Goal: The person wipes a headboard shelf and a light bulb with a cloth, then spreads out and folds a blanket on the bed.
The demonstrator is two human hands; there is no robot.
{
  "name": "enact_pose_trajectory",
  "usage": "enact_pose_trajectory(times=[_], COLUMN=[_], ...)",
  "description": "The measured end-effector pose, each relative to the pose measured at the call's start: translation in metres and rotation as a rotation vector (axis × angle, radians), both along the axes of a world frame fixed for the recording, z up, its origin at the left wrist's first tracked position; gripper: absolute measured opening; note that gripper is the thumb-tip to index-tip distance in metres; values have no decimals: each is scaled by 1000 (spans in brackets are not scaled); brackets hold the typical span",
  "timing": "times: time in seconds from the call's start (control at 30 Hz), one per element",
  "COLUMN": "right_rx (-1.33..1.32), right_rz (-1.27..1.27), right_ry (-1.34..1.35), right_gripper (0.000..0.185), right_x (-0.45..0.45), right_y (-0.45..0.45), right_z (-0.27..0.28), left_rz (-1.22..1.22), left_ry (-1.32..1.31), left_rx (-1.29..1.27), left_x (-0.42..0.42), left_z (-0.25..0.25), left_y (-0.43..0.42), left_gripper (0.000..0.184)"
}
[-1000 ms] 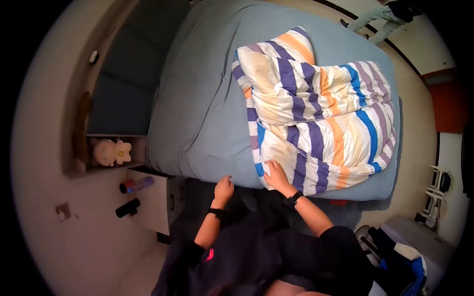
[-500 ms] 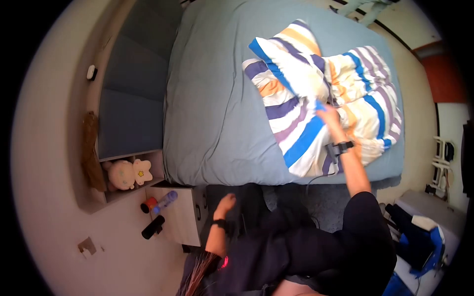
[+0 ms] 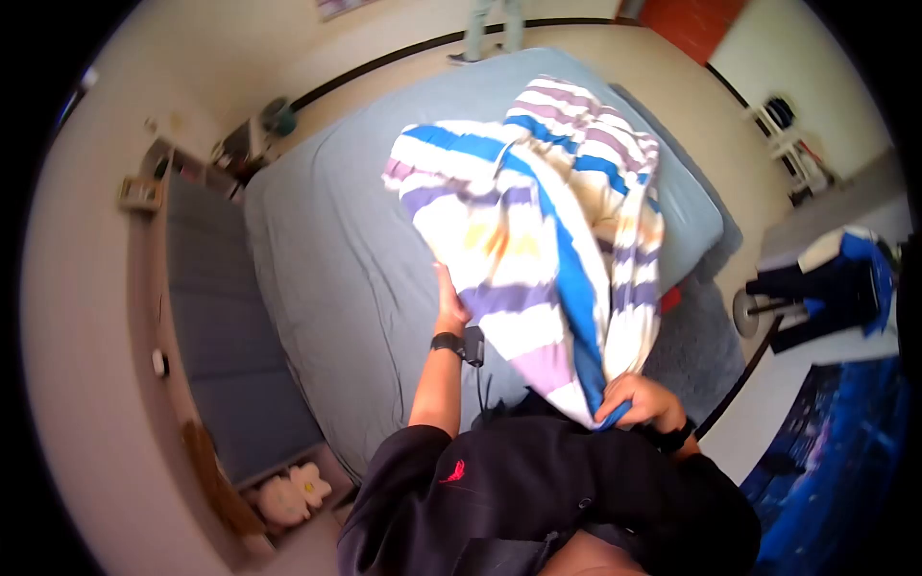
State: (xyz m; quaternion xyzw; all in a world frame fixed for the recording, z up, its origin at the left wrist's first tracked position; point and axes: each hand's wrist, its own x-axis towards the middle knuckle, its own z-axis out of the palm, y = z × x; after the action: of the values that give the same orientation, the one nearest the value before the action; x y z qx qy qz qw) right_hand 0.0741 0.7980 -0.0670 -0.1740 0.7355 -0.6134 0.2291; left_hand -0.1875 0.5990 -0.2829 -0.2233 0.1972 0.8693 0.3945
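A striped quilt (image 3: 499, 240) in white, blue, purple and orange lies bunched on the grey-blue bed (image 3: 336, 259), one side lifted toward my body. My right hand (image 3: 642, 401) is closed on a blue and white corner of it, close to my torso. My left hand (image 3: 451, 300) is at the quilt's left edge, seen from the side, with fingers stretched upward and the palm toward the fabric. Part of that hand is hidden by the quilt.
A dark padded headboard (image 3: 226, 317) runs along the left, with a plush toy (image 3: 283, 501) in a shelf below. A person's legs (image 3: 495, 27) show beyond the bed. Dark and blue clothes (image 3: 831, 288) hang over a seat at right. A grey rug (image 3: 706, 331) borders the bed.
The view has turned and shifted over the bed. My right hand has drawn a quilt corner up toward my body. My left hand has moved from beside the bed to the quilt's edge.
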Motion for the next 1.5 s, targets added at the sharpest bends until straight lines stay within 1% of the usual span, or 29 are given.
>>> enact_pose_trajectory(times=[0.03,0.1,0.13,0.17,0.2,0.23,0.27,0.3,0.4,0.43,0.47,0.5,0.57,0.63,0.7,0.8,0.9,0.97,1.07,1.1,1.13,1.2,1.23,1.27,1.3,1.37,1.43,1.47,1.5], right_rx=[-29,-43,-45,-58,-75,-17,85,184,240,229,204,175,158,121,122,233,302,386,410,427,442,494,482,481,479,474,243,106,100], right_rz=[-48,-179,-216,-434,-643,-817,-854,-883,-651,-592,-512,-429,-276,-168,-86,-71,27,136,184,153,123,97,91,76,166,241,269,236,221], right_ry=[16,-17,-18,-101,-190,-292,-254,-226,-73,37,4,-30,79,142,132,135,68,-50,-237,-200,-162,-65,-2,5,27,57,77,26,42], right_gripper=[24,23,23,23,23,26,27,29,33,33,33,34,33,33,32,31,34,34,32,32,33,32,31,31,32,33,34,32,32], right_x=[14,32,40,47,57,61,60,58,17,3,-11,-22,-36,-48,-61,-72,-51,-41,-31,-28,-25,-11,-12,-11,-8,1,6,5,7], right_y=[-4,-5,-6,-4,-1,3,10,16,3,-6,-13,-20,-34,-56,-85,-110,-124,-129,-142,-143,-145,-139,-138,-138,-138,-130,-114,-96,-74], right_z=[-12,-15,-14,-12,-9,-8,-16,-26,-25,-27,-21,-13,-18,-29,-31,-50,-90,-118,-145,-150,-152,-159,-170,-175,-178,-182,-184,-159,-155], left_rz=[-106,-253,-242,-273,-169,-57,-10,32,152,274,393,498,646,795,866,858,811,764,608,478,207,-237,-410,-407,-393,-546,-788,-913,-1044], left_ry=[288,118,44,43,214,387,467,476,546,627,814,725,585,647,568,440,370,259,-154,-160,-29,181,247,657,1069,1138,1020,1066,1107], left_rx=[83,79,-92,-92,-178,-264,-157,-202,-333,-395,-571,-463,-526,-874,-1019,-1074,-961,-735,-354,-424,-639,-1225,-1609,-1620,-1592,-1154,-590,-553,-518], left_x=[-3,-7,1,-1,-8,-19,-46,-63,-96,-93,-80,-59,14,65,121,182,230,233,219,219,219,221,205,194,183,178,178,184,190], left_z=[-20,-90,-114,-107,-100,-87,-57,-13,119,141,160,181,203,186,160,87,-6,-45,-77,-98,-86,-133,-187,-152,-91,-32,-22,-24,-25], left_y=[23,54,58,62,54,38,19,-1,-64,-94,-126,-165,-245,-337,-393,-411,-386,-358,-327,-312,-288,-250,-235,-208,-168,-100,-46,-22,-1], left_gripper=[69,51,39,39,37,35,32,31,32,35,41,50,60,62,62,62,61,61,56,59,59,62,64,64,64,55,47,45,43])
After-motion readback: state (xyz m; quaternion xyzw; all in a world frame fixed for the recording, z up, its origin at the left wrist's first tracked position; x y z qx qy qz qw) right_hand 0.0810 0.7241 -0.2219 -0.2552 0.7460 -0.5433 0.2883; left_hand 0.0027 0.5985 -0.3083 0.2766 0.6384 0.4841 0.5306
